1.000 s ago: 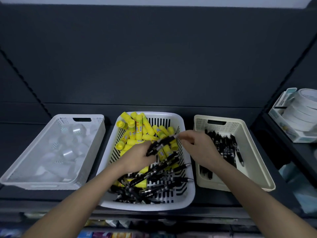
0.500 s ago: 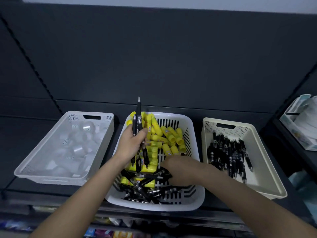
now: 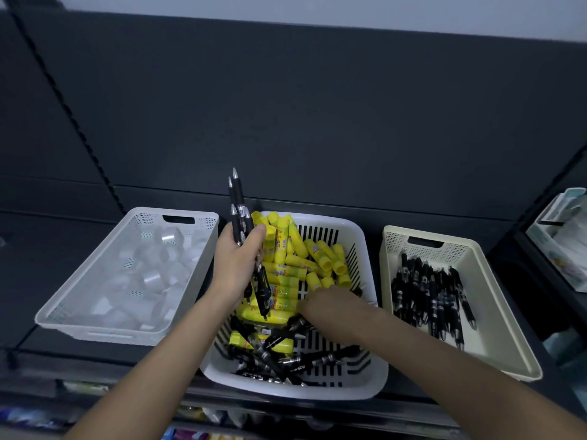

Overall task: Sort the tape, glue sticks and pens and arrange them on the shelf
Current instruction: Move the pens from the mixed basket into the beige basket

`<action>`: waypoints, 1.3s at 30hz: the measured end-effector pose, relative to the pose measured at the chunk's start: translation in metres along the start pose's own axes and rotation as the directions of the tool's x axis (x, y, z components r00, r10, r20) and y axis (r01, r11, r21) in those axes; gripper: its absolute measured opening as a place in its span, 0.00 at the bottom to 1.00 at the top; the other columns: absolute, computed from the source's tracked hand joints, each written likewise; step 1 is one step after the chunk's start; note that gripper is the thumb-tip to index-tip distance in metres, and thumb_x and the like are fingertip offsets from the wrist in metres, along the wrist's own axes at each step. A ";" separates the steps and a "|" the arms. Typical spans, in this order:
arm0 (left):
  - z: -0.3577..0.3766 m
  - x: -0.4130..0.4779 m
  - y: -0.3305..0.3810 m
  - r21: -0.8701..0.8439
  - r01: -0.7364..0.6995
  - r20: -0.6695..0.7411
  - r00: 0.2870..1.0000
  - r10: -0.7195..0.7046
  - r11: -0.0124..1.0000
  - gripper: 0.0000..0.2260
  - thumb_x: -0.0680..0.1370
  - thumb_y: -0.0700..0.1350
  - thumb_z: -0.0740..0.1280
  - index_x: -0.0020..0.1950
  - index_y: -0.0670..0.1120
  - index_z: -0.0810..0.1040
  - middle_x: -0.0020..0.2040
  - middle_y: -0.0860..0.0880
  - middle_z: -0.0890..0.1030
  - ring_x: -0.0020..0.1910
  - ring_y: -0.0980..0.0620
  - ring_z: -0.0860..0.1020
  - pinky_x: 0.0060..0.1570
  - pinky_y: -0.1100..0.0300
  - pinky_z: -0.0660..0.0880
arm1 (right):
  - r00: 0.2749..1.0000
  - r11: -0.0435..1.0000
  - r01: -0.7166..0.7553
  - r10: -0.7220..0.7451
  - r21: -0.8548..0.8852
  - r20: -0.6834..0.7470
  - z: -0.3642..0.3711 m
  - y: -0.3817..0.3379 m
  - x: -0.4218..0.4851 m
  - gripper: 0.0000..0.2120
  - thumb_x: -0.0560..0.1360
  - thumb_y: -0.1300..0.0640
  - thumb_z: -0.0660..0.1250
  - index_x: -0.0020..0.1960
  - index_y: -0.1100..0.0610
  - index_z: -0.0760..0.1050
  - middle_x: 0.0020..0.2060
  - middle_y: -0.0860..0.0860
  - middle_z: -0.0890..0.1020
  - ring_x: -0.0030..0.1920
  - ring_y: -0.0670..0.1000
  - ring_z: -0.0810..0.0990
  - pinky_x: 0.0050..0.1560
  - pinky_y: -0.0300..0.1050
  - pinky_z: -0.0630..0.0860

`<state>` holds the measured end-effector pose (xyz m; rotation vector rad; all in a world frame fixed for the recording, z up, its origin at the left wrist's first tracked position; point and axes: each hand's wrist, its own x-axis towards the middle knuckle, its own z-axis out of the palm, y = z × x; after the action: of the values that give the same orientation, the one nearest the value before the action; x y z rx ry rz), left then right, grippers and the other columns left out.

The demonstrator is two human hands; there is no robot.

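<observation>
Three baskets stand in a row on the dark shelf. The left white basket (image 3: 79,300) holds clear tape rolls (image 3: 152,274). The middle white basket (image 3: 365,382) holds yellow glue sticks (image 3: 295,249) at the back and loose black pens (image 3: 286,354) at the front. The right cream basket (image 3: 495,315) holds black pens (image 3: 428,300). My left hand (image 3: 236,262) grips a bundle of black pens (image 3: 238,211) upright over the middle basket. My right hand (image 3: 330,308) reaches down among the loose pens; its fingers are hidden.
A pale box with white tape rolls (image 3: 562,236) sits on a neighbouring shelf at the right edge. The dark back panel rises behind the baskets. Coloured goods show on a lower shelf (image 3: 190,433) under the front edge.
My left hand has turned its bundle of pens upright and raised it. My right hand left the bundle and dropped into the pens at the front of the middle basket.
</observation>
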<state>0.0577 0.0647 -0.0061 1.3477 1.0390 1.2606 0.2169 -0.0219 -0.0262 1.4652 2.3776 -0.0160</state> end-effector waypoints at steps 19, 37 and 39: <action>0.099 0.001 0.028 0.007 0.181 0.316 0.933 -0.174 0.984 0.11 0.79 0.47 0.65 0.41 0.45 0.67 0.28 0.50 0.67 0.26 0.52 0.66 0.28 0.60 0.63 | 0.784 -0.068 -0.042 0.616 0.997 0.075 -0.021 0.095 -0.074 0.04 0.74 0.63 0.66 0.42 0.59 0.72 0.31 0.53 0.78 0.25 0.46 0.73 0.26 0.40 0.70; 0.261 -0.039 -0.010 0.312 0.471 0.537 0.629 -0.562 0.825 0.13 0.81 0.45 0.62 0.63 0.40 0.75 0.58 0.39 0.80 0.57 0.41 0.79 0.60 0.46 0.75 | 0.523 -0.496 0.003 0.741 0.868 0.422 0.061 0.134 -0.146 0.14 0.74 0.71 0.56 0.51 0.61 0.78 0.37 0.55 0.81 0.34 0.50 0.81 0.32 0.42 0.77; 0.259 -0.039 -0.011 0.340 0.462 0.537 0.620 -0.572 0.819 0.14 0.81 0.45 0.63 0.63 0.39 0.75 0.58 0.39 0.80 0.56 0.42 0.79 0.57 0.47 0.77 | 0.513 -0.472 -0.030 0.749 0.881 0.419 0.062 0.135 -0.148 0.11 0.74 0.70 0.57 0.47 0.61 0.76 0.36 0.54 0.79 0.34 0.49 0.78 0.33 0.40 0.73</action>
<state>0.3124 0.0024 -0.0186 1.3122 0.9587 0.2381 0.4113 -0.0987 -0.0173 3.5290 0.9531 -2.0714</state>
